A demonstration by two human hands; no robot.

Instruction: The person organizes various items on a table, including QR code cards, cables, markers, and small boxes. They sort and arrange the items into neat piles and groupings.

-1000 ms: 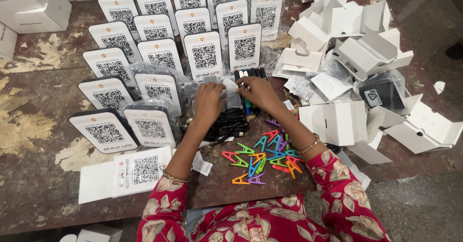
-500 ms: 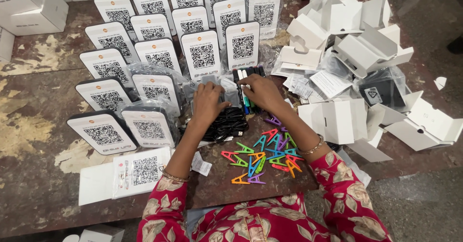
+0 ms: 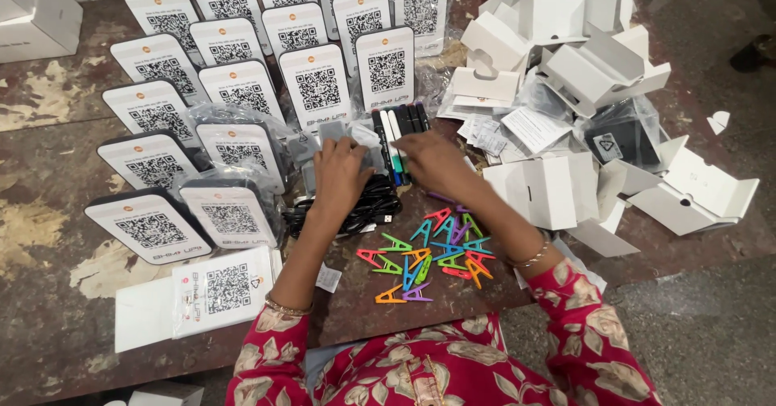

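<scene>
Left hand grasps a small grey packet and right hand rests, fingers bent, on markers at 12 o'clock; a snagged black cable could topple nearby code stands.

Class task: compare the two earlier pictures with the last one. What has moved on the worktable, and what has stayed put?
Little moved. The left hand and right hand stay over the black cables, shifting only slightly; what they grip is unclear. The coloured clips, code stands and white boxes stayed put.

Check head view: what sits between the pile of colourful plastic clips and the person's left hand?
A bundle of black cables lies between the colourful clips and the left hand, which rests over its top edge.
</scene>
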